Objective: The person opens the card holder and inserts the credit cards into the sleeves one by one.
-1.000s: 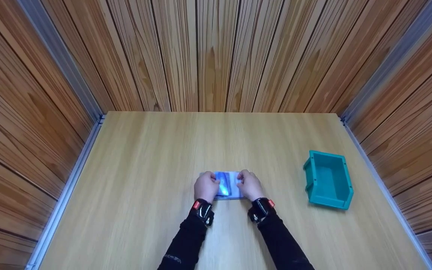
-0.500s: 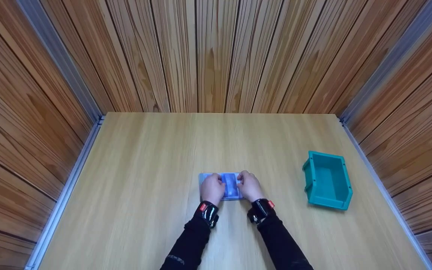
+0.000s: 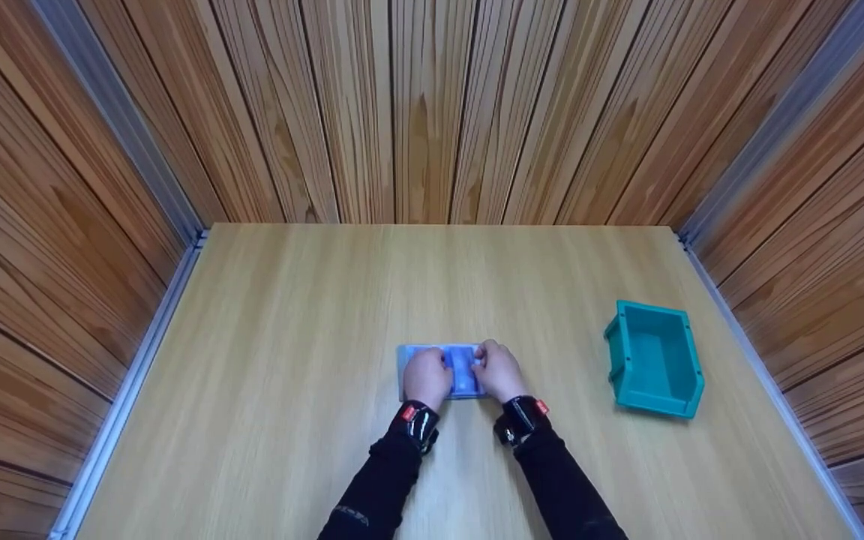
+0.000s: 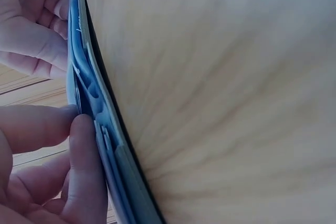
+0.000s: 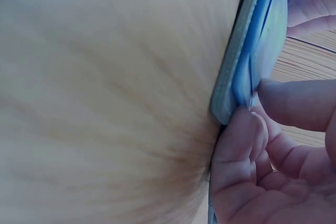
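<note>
A flat blue wallet [image 3: 462,371] with layered, stitched edges lies spread on the table between both hands. In the head view my left hand [image 3: 427,379] covers its middle-left part. Seen from the left wrist, my left thumb and finger pinch a thin inner layer [image 4: 80,100] standing up from the wallet; whether it is a flap or a card I cannot tell. My right hand [image 3: 501,373] holds the wallet's right end. In the right wrist view, the right thumb [image 5: 294,100] and index finger pinch its upper layer near the corner.
A teal plastic bin [image 3: 657,360] stands on the right part of the wooden table [image 3: 289,315]. Wood-panelled walls [image 3: 432,112] and metal rails [image 3: 128,382] border the table at the back and sides.
My left hand has moved slightly right across the wallet, uncovering its left edge. The shiny panel between the hands now looks narrower and duller. My right hand stays in place.
</note>
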Motion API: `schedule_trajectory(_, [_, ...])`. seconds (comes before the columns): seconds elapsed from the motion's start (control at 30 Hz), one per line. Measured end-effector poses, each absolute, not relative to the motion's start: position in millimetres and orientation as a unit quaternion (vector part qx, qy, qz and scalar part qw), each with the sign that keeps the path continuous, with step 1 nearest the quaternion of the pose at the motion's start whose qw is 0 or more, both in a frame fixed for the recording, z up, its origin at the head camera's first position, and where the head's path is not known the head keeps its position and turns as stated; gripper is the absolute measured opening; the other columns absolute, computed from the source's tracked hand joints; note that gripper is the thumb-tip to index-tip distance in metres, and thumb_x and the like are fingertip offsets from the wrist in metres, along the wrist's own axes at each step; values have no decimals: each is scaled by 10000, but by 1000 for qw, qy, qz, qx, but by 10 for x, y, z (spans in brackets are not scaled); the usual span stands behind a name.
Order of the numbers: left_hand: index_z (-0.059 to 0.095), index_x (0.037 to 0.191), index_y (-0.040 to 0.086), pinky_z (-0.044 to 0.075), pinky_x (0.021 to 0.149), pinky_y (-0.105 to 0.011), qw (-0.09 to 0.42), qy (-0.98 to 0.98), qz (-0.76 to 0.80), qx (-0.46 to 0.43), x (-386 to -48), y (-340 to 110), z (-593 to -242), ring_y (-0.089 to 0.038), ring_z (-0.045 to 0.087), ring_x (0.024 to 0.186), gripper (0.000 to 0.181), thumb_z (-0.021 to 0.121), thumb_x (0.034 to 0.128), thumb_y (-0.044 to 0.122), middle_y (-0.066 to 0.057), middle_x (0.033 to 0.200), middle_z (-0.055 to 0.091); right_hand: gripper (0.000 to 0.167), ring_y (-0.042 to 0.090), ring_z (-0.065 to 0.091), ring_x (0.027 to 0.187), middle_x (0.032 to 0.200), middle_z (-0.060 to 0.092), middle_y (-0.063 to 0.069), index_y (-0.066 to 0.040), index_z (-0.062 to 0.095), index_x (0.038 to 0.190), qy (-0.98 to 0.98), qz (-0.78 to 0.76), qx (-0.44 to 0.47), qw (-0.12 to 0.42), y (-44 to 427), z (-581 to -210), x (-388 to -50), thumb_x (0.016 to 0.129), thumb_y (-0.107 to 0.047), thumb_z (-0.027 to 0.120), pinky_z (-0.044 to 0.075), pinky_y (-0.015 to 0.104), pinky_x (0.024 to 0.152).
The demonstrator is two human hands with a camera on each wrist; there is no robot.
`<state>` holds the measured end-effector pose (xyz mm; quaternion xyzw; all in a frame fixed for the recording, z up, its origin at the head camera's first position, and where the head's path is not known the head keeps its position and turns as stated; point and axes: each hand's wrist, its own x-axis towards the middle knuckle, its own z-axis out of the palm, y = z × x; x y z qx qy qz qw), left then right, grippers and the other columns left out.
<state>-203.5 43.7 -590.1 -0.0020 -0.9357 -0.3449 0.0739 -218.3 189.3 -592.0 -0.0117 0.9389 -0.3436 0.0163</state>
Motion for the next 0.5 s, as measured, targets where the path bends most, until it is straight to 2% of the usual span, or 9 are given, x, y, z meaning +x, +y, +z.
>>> schedule_trajectory(0.13, [676,864,34,496,671,-413,67,-931,-358,6,-2032,446,-5900,-268,632,727,122,735,758,47,-53,751,651,176,261,520,770,787,506,56,-16,586,939,938,-345,-10,17,1895,-5924,-2186,822,-2,717,447,436,734])
schedule_trajectory(0.3, [684,761,81,496,646,-396,67,-932,-356,12,-2021,463,-5889,-260,643,709,56,711,749,33,-44,747,673,181,261,522,762,779,508,57,-10,583,931,939,-344,-18,8,1894,-5918,-2177,818,-3,724,443,432,725])
schedule_trajectory(0.5, [669,669,106,459,569,-371,60,-928,-368,11,-2018,486,-5865,-219,593,632,121,684,739,9,-11,675,631,187,263,521,751,766,504,53,8,580,914,935,-353,-30,-6,1892,-5909,-2162,797,22,724,439,428,713])
